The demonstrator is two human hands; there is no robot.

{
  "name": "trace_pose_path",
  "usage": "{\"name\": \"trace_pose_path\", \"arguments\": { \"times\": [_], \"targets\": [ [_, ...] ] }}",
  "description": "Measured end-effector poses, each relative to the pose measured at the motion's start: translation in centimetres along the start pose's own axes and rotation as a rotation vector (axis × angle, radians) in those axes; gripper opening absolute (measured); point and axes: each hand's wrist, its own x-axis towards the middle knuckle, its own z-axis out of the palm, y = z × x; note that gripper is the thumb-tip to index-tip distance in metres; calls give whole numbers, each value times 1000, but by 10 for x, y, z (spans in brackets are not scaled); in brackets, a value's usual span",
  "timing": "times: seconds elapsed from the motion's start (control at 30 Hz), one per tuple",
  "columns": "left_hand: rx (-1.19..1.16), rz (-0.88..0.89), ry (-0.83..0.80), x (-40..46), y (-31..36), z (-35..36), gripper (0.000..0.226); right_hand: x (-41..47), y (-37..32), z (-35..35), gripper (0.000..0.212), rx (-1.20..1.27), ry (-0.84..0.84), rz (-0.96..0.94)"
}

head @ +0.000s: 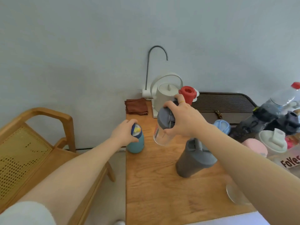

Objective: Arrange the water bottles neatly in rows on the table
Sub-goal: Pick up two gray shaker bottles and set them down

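- the placing step is in hand: both hands are busy with bottles near the white kettle (167, 96), which stands at the back of the desk (155, 192) against the wall.
- the left hand (125, 133) is clamped round the cap of the teal bottle (136, 144), which stands upright on the desk's left edge, in front of the kettle and to its left.
- the right hand (181, 117) grips the grey lid of the clear bottle (164, 129) and holds it tilted in the air, just in front of the kettle, its base off the wood.
- the grey tumbler (194, 159) stands nearer the person than the kettle, under the right forearm.
- more bottles sit crowded to the kettle's right: a red-lidded one (188, 93), a pale blue cap (222, 126), a dark one (253, 125), a pink one (255, 146); still unsorted, by my reading.
- next move, as i judge it: set the clear bottle upright just beside the teal one, level with it, to make a row; the tilt needs righting before the base meets the desk.
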Motion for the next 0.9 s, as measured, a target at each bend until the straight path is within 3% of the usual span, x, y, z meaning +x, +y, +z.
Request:
{"name": "trace_pose_path", "arguments": {
  "times": [0.17,0.5,0.73,0.8,0.9],
  "targets": [
    [27,58,-11,59,-9,-13,76,53,5,29,75,-20,-124,75],
    [74,147,-40,112,-22,-15,77,98,5,51,76,24,-183,123],
    [138,144,-95,112,-19,-24,81,88,14,33,103,-31,-219,17],
    [194,153,-16,101,-8,-26,81,71,22,13,92,75,-131,16],
    [136,279,261,69,23,-28,66,32,47,-10,55,150,-94,48]
  ]
}}
